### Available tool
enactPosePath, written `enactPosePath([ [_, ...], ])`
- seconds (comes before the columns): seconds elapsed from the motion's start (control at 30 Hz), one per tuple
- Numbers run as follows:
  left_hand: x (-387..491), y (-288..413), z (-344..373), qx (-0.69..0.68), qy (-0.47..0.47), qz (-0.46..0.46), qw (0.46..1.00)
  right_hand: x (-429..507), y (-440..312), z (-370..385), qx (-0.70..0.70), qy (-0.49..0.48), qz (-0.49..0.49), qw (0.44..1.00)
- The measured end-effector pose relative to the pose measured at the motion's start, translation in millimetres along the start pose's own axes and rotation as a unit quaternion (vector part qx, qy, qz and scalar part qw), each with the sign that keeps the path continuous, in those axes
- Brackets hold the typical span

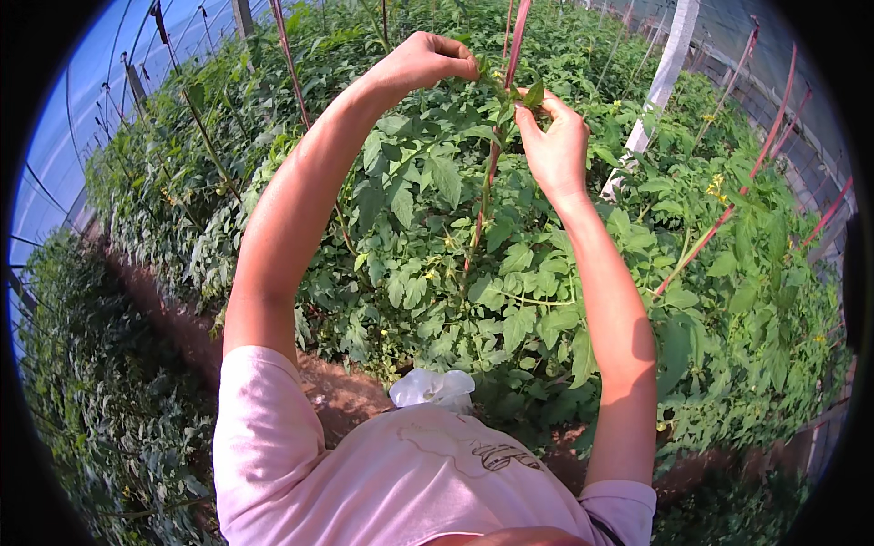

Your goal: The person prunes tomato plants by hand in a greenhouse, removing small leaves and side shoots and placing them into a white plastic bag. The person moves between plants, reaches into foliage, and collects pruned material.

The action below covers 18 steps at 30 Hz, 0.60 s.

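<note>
In front of me a tomato plant [486, 184] climbs along a reddish flat support strip [517, 41]. My left hand [437, 61] is raised at the plant's top, thumb and fingertips pinched together on a bit of green shoot [483, 68]. Small yellow flowers [497, 74] show just beyond those fingertips. On the other side of the stem, my right hand [556, 140] grips the leafy shoot [534, 95] between thumb and fingers. Leaves partly cover the right fingertips.
Dense tomato foliage [519, 263] surrounds the stem. A white post [659, 95] stands to the right, and another slanted red strip [744, 188] beyond it. A translucent plastic bag [431, 389] hangs at my waist. A bare soil path [160, 307] runs at left.
</note>
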State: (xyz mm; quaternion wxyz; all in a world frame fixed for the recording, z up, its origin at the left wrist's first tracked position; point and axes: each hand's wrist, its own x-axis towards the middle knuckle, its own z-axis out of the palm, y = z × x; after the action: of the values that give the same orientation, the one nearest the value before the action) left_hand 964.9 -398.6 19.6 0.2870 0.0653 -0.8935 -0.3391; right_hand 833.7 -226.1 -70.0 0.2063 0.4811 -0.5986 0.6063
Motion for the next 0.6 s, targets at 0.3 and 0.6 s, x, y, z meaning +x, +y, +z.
enactPosePath([
  [0.3,5.7,2.8,4.6,0.016,-0.016,0.007,1.0,-2.1,2.4,3.2,0.006,0.021,-0.016,1.0],
  [0.6,13.5,6.5,13.4,-0.02,0.042,0.004,0.999,-4.2,2.4,-0.5,-0.001,0.027,-0.015,1.0],
])
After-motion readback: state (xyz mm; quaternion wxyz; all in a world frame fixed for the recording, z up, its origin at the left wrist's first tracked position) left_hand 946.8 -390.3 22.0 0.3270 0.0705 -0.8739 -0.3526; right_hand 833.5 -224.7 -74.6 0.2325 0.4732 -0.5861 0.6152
